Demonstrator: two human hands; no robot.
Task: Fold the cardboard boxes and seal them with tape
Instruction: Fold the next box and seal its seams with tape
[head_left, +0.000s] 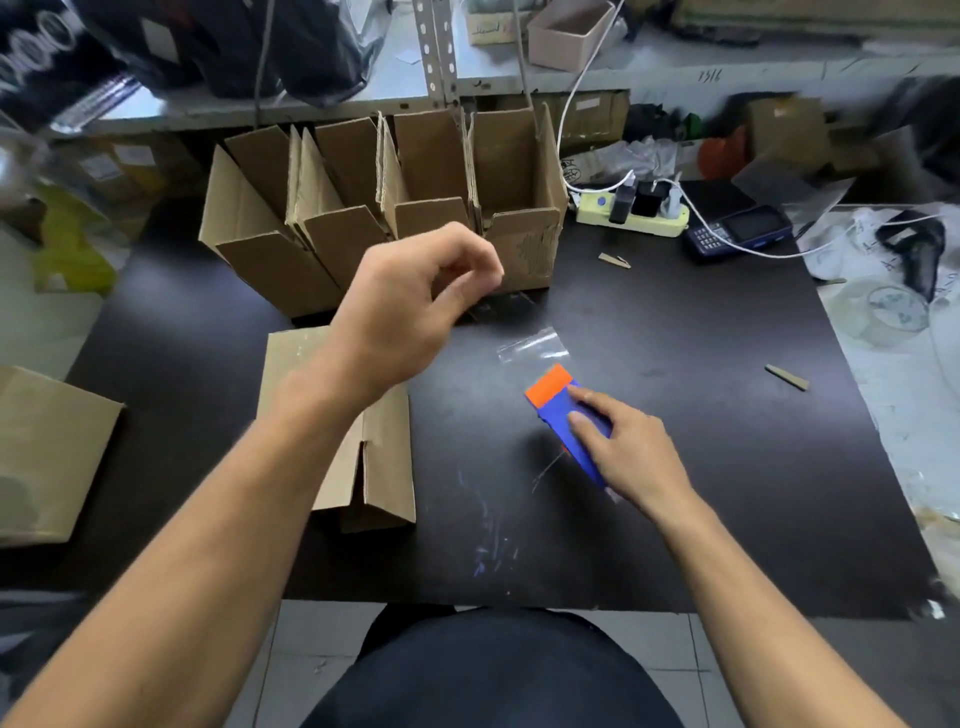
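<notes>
Cardboard boxes and tape dispenser, on table (675, 493)

Four folded boxes (384, 208) upright, tops open; one flat box (374, 467) lying; blue-orange tape dispenser (566, 415) trailing clear tape (532, 345).

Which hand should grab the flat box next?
Probably left. The left hand hovers free, loosely curled, just above the flattened brown cardboard box; the right hand already grips the blue-and-orange tape cutter.
</notes>
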